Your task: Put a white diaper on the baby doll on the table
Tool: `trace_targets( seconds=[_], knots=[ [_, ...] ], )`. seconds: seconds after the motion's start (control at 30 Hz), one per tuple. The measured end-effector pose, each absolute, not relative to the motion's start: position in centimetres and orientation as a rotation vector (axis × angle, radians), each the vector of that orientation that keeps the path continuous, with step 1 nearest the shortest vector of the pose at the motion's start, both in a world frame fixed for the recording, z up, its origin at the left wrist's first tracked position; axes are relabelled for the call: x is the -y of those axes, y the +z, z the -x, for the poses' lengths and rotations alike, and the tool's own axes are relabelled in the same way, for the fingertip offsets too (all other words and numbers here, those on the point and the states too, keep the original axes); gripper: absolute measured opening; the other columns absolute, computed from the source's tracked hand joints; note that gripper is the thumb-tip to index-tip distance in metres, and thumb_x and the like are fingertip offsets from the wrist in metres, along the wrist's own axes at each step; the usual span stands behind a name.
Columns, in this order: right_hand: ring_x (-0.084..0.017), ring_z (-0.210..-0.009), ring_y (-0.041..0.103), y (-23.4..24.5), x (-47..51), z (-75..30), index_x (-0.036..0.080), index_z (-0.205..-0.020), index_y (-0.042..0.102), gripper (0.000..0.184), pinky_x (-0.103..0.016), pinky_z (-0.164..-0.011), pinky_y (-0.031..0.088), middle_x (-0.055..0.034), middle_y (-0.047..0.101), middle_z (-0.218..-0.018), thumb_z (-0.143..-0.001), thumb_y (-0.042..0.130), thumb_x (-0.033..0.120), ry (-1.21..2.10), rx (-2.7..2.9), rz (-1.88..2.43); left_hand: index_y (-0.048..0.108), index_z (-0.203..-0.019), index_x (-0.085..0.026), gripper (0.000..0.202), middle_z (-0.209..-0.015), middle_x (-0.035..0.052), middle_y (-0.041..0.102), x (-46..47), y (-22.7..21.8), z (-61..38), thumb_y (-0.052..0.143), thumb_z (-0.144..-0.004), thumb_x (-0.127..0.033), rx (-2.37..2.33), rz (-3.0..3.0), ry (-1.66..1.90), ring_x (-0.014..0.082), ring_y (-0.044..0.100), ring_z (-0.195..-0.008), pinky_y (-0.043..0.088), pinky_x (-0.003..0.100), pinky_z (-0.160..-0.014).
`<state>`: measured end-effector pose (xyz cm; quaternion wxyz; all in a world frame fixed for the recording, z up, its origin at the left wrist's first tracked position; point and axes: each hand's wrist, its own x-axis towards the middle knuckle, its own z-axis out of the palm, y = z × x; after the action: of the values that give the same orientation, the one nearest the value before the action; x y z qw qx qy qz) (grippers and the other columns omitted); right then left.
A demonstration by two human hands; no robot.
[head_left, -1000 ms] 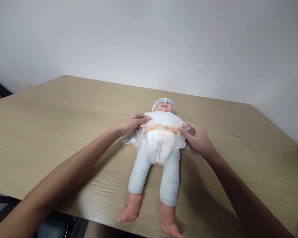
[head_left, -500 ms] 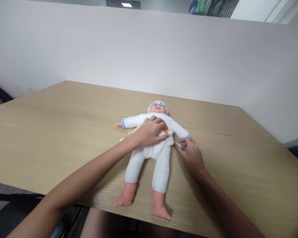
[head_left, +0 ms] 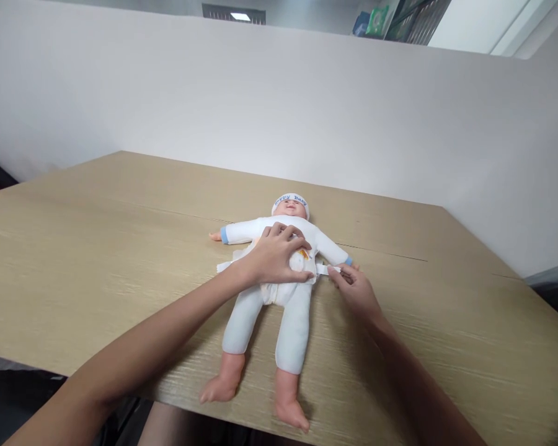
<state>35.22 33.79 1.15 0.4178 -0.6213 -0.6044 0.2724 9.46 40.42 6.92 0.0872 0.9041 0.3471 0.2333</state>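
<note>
A baby doll (head_left: 292,337) in a white suit with blue cuffs lies on its back, its feet toward me. A white diaper (head_left: 275,293) with an orange print sits around its hips. My left hand (head_left: 276,257) rests on the diaper's front, thumb and fingers spread wide apart, covering part of it. Between the thumb and fingers of my right hand (head_left: 354,290) is the diaper's white fastening tab (head_left: 323,270), stretched out sideways near the doll's cuff. On the left side, another white tab (head_left: 223,267) sticks out past the hip.
The doll lies on a wooden table (head_left: 121,248) with a thin seam across it. A pale partition wall (head_left: 260,99) rises behind the table. Above it, a green package (head_left: 377,21) shows in the background. My legs are below the near edge.
My right hand has drawn the tab outward, so more of it shows. My left thumb has spread farther from the fingers on the diaper's front. The view has shifted slightly.
</note>
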Motion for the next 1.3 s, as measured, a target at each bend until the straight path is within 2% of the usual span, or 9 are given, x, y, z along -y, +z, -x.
trace_targets(
  seconds=[0.4,0.53,0.6,0.67,0.73,0.83,0.93,1.1,1.3],
  knots=[
    [-0.016,-0.067,0.047,3.4,-37.6,-29.6,0.025,-0.075,0.053,0.05,-0.03,-0.063,0.04,0.0043,0.049,-0.069,-0.091,0.066,0.07,0.824,1.52,1.371,0.071,-0.138,-0.029,0.068,-0.146,0.011,0.064,-40.4,6.9,-9.6,0.081,-0.083,-0.069,-1.052,-2.683,0.692,0.0432,0.048,-0.13,0.043,0.058,-0.108],
    [-0.019,-0.076,0.058,2.9,-36.5,-28.7,0.024,-0.097,0.059,0.039,-0.03,-0.067,0.05,0.0008,0.059,-0.083,-0.095,0.065,0.063,0.801,1.484,1.327,0.069,-0.137,-0.028,0.069,-0.144,0.0115,0.065,-40.5,6.9,-9.6,0.082,-0.082,-0.067,-1.049,-2.679,0.699,0.0428,0.05,-0.129,0.043,0.059,-0.107],
    [-0.023,-0.091,0.066,2.5,-34.9,-28.9,0.023,-0.114,0.065,0.037,-0.035,-0.078,0.058,-0.0062,0.068,-0.102,-0.099,0.064,0.057,0.682,1.522,1.29,0.069,-0.138,-0.028,0.069,-0.144,0.0114,0.065,-40.5,6.8,-9.6,0.082,-0.082,-0.065,-1.04,-2.682,0.703,0.0426,0.05,-0.129,0.043,0.059,-0.107],
    [-0.029,-0.118,0.067,2.1,-33.4,-29.2,0.024,-0.13,0.067,0.037,-0.046,-0.101,0.059,-0.0129,0.07,-0.128,-0.105,0.061,0.05,0.499,1.639,1.242,0.069,-0.141,-0.028,0.071,-0.145,0.0118,0.065,-40.6,6.6,-9.6,0.081,-0.083,-0.067,-1.04,-2.676,0.702,0.0428,0.05,-0.129,0.043,0.059,-0.107],
    [-0.032,-0.143,0.058,1.8,-32.5,-29.5,0.026,-0.147,0.063,0.042,-0.055,-0.123,0.046,-0.0142,0.064,-0.151,-0.11,0.054,0.044,0.377,1.786,1.185,0.068,-0.142,-0.028,0.074,-0.146,0.0126,0.063,-40.7,6.5,-9.5,0.08,-0.084,-0.072,-1.039,-2.666,0.698,0.0432,0.049,-0.129,0.043,0.06,-0.107],
    [-0.032,-0.158,0.046,1.4,-32.3,-29.6,0.028,-0.165,0.049,0.053,-0.059,-0.133,0.036,-0.012,0.054,-0.167,-0.114,0.046,0.041,0.326,1.933,1.128,0.067,-0.144,-0.028,0.079,-0.147,0.0127,0.063,-40.8,6.4,-9.5,0.081,-0.082,-0.075,-1.018,-2.637,0.703,0.0443,0.049,-0.131,0.042,0.061,-0.109],
    [-0.032,-0.162,0.043,1.1,-32.7,-29.9,0.027,-0.172,0.041,0.059,-0.06,-0.133,0.036,-0.0112,0.049,-0.173,-0.115,0.04,0.043,0.253,2.024,1.129,0.063,-0.146,-0.029,0.078,-0.148,0.0124,0.065,-40.8,6.7,-8.9,0.082,-0.084,-0.072,-0.949,-2.538,0.742,0.0441,0.05,-0.135,0.041,0.062,-0.114],
    [-0.033,-0.163,0.04,1.2,-32.6,-30.2,0.027,-0.176,0.034,0.062,-0.06,-0.132,0.034,-0.0113,0.044,-0.176,-0.116,0.033,0.045,0.117,2.135,1.165,0.053,-0.155,-0.027,0.049,-0.16,0.0113,0.058,-40.6,5.6,-4.8,0.051,-0.113,-0.051,-0.687,-2.204,0.995,0.0308,0.053,-0.15,0.039,0.048,-0.127],
    [-0.036,-0.148,0.054,2.9,-32.1,-29.2,0.025,-0.16,0.054,0.05,-0.059,-0.124,0.042,-0.0154,0.059,-0.157,-0.114,0.04,0.04,-0.031,2.0,1.213,0.054,-0.147,-0.022,0.044,-0.15,0.0147,0.065,-40.5,0.7,2.7,0.05,-0.111,-0.048,-1.134,-2.213,1.072,0.0311,0.059,-0.14,0.039,0.049,-0.125]
  ],
)
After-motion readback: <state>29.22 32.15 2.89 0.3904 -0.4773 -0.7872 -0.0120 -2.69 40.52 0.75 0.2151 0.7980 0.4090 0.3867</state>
